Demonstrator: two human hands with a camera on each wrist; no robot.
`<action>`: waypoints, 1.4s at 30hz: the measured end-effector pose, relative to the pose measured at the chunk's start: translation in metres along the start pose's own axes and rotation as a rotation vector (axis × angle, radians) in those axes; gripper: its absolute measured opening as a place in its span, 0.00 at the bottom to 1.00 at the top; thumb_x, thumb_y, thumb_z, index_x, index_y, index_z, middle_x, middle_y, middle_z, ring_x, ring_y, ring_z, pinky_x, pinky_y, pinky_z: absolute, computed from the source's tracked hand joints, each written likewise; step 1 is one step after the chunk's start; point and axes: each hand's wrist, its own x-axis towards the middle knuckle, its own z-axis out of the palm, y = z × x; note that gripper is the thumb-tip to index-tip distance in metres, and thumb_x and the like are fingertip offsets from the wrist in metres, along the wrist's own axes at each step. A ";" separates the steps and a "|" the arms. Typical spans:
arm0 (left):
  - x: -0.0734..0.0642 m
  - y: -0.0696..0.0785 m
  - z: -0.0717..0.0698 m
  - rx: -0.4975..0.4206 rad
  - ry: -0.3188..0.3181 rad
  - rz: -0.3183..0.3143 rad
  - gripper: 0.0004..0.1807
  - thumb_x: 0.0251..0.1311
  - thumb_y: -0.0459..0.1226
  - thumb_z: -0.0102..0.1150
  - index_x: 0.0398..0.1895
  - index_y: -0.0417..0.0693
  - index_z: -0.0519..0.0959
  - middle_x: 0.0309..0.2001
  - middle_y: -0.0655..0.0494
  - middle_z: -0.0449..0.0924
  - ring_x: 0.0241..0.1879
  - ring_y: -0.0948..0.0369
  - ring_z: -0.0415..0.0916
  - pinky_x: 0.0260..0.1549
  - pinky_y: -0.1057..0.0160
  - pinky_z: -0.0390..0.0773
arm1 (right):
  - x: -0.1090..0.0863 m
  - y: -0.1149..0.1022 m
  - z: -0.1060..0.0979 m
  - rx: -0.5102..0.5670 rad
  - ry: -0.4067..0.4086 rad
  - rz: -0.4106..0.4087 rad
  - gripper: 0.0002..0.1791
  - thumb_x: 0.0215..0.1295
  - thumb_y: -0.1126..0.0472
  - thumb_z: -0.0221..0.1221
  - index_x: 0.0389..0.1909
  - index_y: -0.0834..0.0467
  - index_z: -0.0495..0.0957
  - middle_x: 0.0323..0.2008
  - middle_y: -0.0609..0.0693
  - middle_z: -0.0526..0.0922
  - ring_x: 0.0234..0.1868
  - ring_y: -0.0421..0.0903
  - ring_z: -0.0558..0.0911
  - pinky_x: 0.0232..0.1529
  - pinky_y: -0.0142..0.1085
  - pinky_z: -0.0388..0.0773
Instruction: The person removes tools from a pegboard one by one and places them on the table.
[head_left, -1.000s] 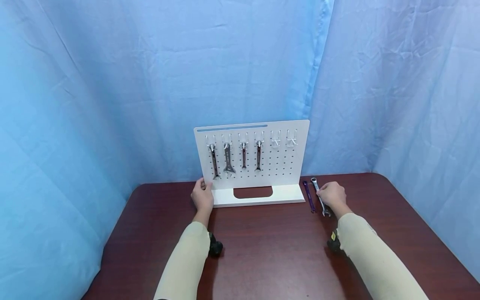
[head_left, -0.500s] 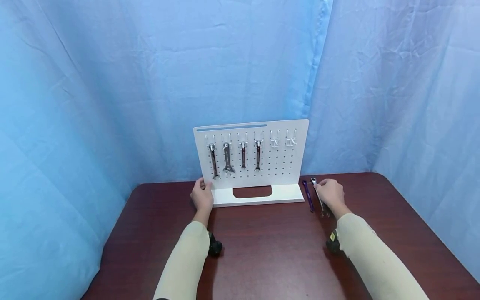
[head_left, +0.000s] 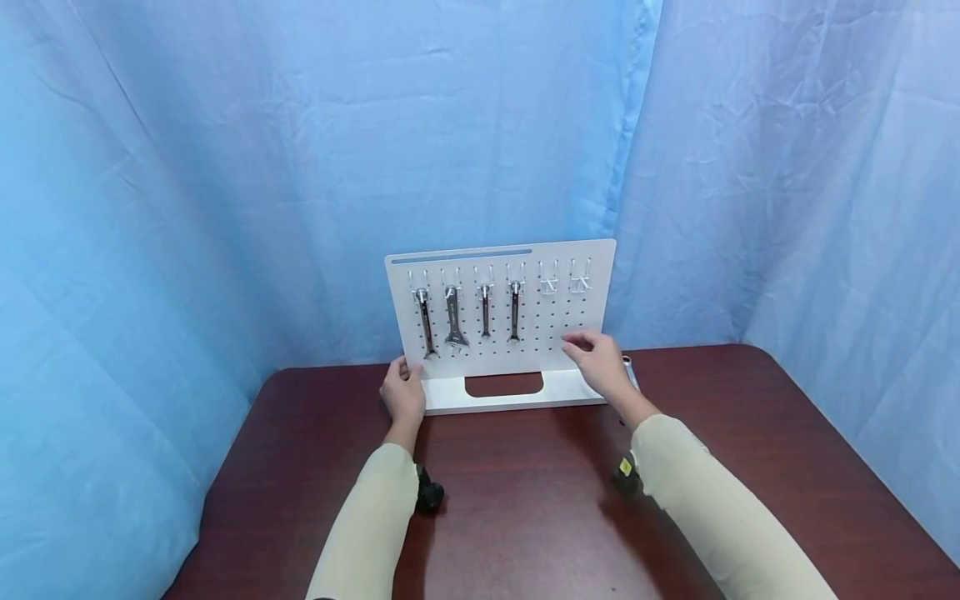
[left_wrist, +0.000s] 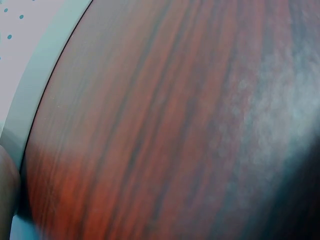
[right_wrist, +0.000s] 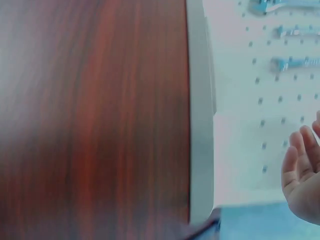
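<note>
A white pegboard (head_left: 558,329) on a flat base stands on the table. My left hand (head_left: 403,392) grips its lower left edge. Several metal wrenches hang in a row on the board, among them an adjustable wrench (head_left: 454,318) and a combination wrench (head_left: 427,325). My right hand (head_left: 600,362) is raised before the board's lower right part, thumb and fingers apart and nothing visible between them. Loosely bent fingers (right_wrist: 300,150) show in the right wrist view. Behind that hand, the ring end of a silver wrench (head_left: 632,372) peeks out; a purple wrench is mostly hidden.
Two wire hooks (head_left: 581,283) stick out at the board's upper right, beside another pair (head_left: 549,286). The base has a cut-out slot (head_left: 504,384). Dark red-brown wood covers the table (head_left: 517,500), and blue curtains (head_left: 480,125) surround it.
My right hand has left the silver wrench on the table and moved left and up, in front of the board. My left hand keeps its place at the board's edge.
</note>
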 end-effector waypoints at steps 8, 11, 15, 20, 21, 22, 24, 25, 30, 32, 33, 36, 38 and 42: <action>0.000 0.001 -0.001 0.007 -0.004 -0.009 0.19 0.71 0.37 0.61 0.62 0.43 0.78 0.54 0.43 0.82 0.55 0.50 0.79 0.54 0.52 0.79 | 0.009 -0.029 0.028 0.135 -0.066 -0.051 0.16 0.71 0.64 0.61 0.56 0.65 0.82 0.48 0.59 0.84 0.50 0.54 0.81 0.53 0.47 0.78; -0.001 0.001 -0.002 0.005 -0.006 -0.008 0.19 0.71 0.37 0.61 0.62 0.43 0.78 0.54 0.43 0.82 0.55 0.50 0.79 0.54 0.52 0.79 | 0.014 -0.037 0.036 0.150 -0.063 -0.052 0.17 0.72 0.63 0.60 0.58 0.63 0.80 0.48 0.59 0.83 0.51 0.54 0.81 0.54 0.47 0.78; -0.003 0.001 -0.004 0.006 -0.008 -0.011 0.18 0.71 0.37 0.60 0.61 0.43 0.78 0.54 0.43 0.82 0.55 0.50 0.79 0.54 0.51 0.79 | 0.021 -0.045 0.046 0.178 -0.040 -0.020 0.18 0.73 0.62 0.60 0.60 0.61 0.78 0.48 0.58 0.82 0.51 0.54 0.81 0.54 0.46 0.79; -0.005 -0.002 -0.003 0.013 -0.012 -0.019 0.18 0.71 0.38 0.61 0.61 0.43 0.78 0.54 0.43 0.82 0.54 0.50 0.79 0.54 0.51 0.79 | 0.027 -0.052 0.053 0.216 -0.033 0.003 0.18 0.72 0.62 0.60 0.60 0.62 0.78 0.48 0.59 0.83 0.48 0.54 0.84 0.51 0.45 0.81; -0.005 -0.003 -0.003 0.013 -0.013 -0.020 0.18 0.71 0.38 0.61 0.61 0.43 0.79 0.53 0.43 0.82 0.54 0.50 0.79 0.53 0.51 0.79 | 0.028 -0.053 0.054 0.221 -0.032 0.007 0.17 0.72 0.62 0.60 0.59 0.63 0.78 0.48 0.59 0.83 0.47 0.54 0.84 0.51 0.45 0.81; -0.005 -0.004 -0.002 0.013 -0.013 -0.020 0.18 0.70 0.38 0.61 0.61 0.43 0.79 0.53 0.43 0.83 0.54 0.50 0.79 0.54 0.51 0.79 | 0.030 -0.054 0.055 0.227 -0.030 0.013 0.17 0.72 0.62 0.61 0.59 0.63 0.79 0.47 0.59 0.83 0.46 0.54 0.85 0.50 0.45 0.81; -0.005 -0.004 -0.001 0.011 -0.010 -0.016 0.18 0.70 0.38 0.61 0.60 0.43 0.79 0.53 0.43 0.83 0.54 0.50 0.79 0.53 0.51 0.79 | 0.032 -0.055 0.058 0.240 -0.030 0.027 0.17 0.72 0.62 0.61 0.57 0.64 0.79 0.46 0.58 0.83 0.44 0.53 0.85 0.48 0.44 0.82; -0.005 -0.004 -0.001 0.009 -0.010 -0.015 0.18 0.70 0.37 0.62 0.60 0.43 0.79 0.53 0.43 0.83 0.54 0.50 0.79 0.54 0.51 0.79 | 0.033 -0.055 0.059 0.243 -0.029 0.032 0.16 0.72 0.62 0.61 0.57 0.64 0.79 0.46 0.58 0.83 0.43 0.54 0.85 0.48 0.45 0.82; -0.006 -0.003 0.000 0.001 0.002 -0.011 0.17 0.70 0.36 0.62 0.60 0.42 0.79 0.52 0.43 0.83 0.54 0.50 0.79 0.53 0.51 0.79 | 0.033 -0.060 0.064 0.248 -0.014 0.054 0.12 0.72 0.61 0.61 0.50 0.64 0.81 0.42 0.56 0.81 0.41 0.51 0.84 0.44 0.42 0.81; -0.006 -0.002 0.000 0.001 0.007 -0.011 0.17 0.69 0.36 0.62 0.59 0.42 0.79 0.52 0.43 0.83 0.54 0.50 0.79 0.53 0.51 0.79 | 0.032 -0.063 0.066 0.250 -0.009 0.059 0.11 0.72 0.60 0.61 0.48 0.64 0.81 0.42 0.55 0.80 0.41 0.49 0.82 0.42 0.39 0.80; -0.006 -0.002 0.000 0.003 0.007 -0.014 0.17 0.69 0.36 0.62 0.59 0.42 0.79 0.53 0.43 0.83 0.54 0.50 0.79 0.54 0.51 0.79 | 0.032 -0.065 0.066 0.255 -0.006 0.063 0.11 0.72 0.60 0.61 0.47 0.64 0.81 0.42 0.54 0.79 0.41 0.48 0.81 0.41 0.38 0.80; -0.005 -0.001 0.000 0.006 0.007 -0.014 0.17 0.70 0.36 0.62 0.60 0.42 0.79 0.53 0.43 0.83 0.54 0.50 0.79 0.53 0.51 0.79 | 0.031 -0.067 0.068 0.305 -0.013 0.086 0.10 0.71 0.61 0.61 0.45 0.65 0.80 0.42 0.54 0.78 0.42 0.46 0.78 0.43 0.38 0.81; -0.004 0.000 0.000 0.004 0.007 -0.015 0.17 0.70 0.36 0.62 0.60 0.43 0.79 0.53 0.43 0.83 0.54 0.50 0.79 0.53 0.51 0.79 | 0.029 -0.069 0.068 0.355 -0.024 0.102 0.09 0.71 0.63 0.61 0.44 0.65 0.79 0.42 0.54 0.78 0.42 0.46 0.78 0.46 0.42 0.83; -0.001 0.001 -0.001 0.002 0.010 -0.010 0.18 0.70 0.36 0.61 0.61 0.42 0.79 0.53 0.43 0.82 0.54 0.50 0.79 0.53 0.51 0.79 | 0.026 -0.072 0.068 0.419 -0.039 0.111 0.08 0.71 0.64 0.61 0.45 0.66 0.78 0.42 0.56 0.80 0.41 0.46 0.81 0.50 0.49 0.82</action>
